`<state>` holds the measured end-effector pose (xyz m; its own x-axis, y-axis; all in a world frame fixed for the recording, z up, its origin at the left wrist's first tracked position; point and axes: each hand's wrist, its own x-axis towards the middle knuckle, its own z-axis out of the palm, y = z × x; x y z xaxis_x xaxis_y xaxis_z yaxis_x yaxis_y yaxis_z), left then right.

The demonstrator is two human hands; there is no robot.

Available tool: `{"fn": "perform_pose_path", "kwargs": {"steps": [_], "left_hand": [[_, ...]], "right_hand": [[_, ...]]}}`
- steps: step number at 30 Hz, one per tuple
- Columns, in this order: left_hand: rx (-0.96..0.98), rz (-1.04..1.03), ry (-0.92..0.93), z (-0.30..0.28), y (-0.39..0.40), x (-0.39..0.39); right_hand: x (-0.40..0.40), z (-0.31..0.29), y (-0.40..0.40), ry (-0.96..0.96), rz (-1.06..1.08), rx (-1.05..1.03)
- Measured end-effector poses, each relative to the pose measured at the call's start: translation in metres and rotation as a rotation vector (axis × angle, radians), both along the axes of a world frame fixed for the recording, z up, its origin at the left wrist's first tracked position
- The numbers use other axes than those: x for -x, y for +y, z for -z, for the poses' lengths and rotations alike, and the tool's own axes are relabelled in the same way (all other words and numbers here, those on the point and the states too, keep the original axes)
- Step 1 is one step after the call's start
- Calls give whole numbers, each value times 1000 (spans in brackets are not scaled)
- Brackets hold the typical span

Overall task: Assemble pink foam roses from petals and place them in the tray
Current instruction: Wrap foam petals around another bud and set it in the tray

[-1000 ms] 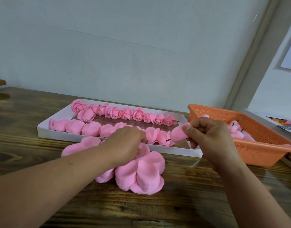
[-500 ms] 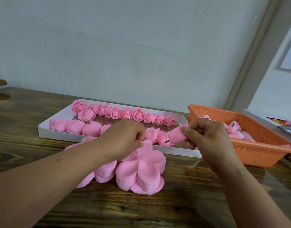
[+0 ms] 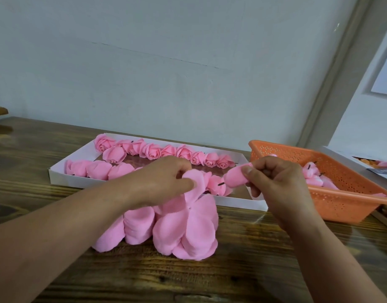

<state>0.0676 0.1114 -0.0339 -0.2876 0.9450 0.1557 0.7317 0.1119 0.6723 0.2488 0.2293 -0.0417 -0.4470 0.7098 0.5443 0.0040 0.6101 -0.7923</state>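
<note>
**Petal stack vs. rose bud, mid-assembly**

So, surroundings first: a white tray (image 3: 57,176) sits on the wooden table (image 3: 253,270) against the pale wall, holding two rows of finished pink roses (image 3: 183,152), the back row with its blooms facing the camera, the front row partly hidden behind the left forearm and hand. Off to the right, touching or nearly touching the tray's corner, there's an orange perforated basket (image 3: 345,200) with a few more pink buds (image 3: 312,173) inside. The right hand blocks the basket's near left wall.

The stack of petal sheets (image 3: 188,232) lies on the table just in front of the tray, with its top sheet lifted. The left hand (image 3: 164,182) pinches that lifted petal edge between thumb and fingertips, right above the pile.

The right hand (image 3: 275,184) holds the rose bud (image 3: 236,179) over the tray's near right end, thumb pressed on its side, the other fingers curled behind it. The bud's long axis runs roughly sideways, and a thin dark pin sticks out of its left end toward the left hand.
</note>
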Motion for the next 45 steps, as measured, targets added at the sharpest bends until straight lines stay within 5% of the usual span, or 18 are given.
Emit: {"fn": "perform_pose_path", "kwargs": {"steps": [3,11,18,24,35,45], "left_hand": [[-38,-8,-114,-4,3,2],[-216,-320,-1005,9,4,-11],[-265,-219,-1451,24,-4,-38],[-250,-34,-1502,27,-9,-41],[-297,-265,-1595,32,-10,-44],[-257,-184,-1509,31,-12,-50]], "right_hand": [[-1,-2,-1,50,-1,-4],[-3,-10,-9,255,-27,-33],[3,-6,-24,199,-222,54],[5,-5,-23,120,-177,-20],[6,-6,-30,41,-201,-73],[7,-7,-34,22,-219,-88]]}}
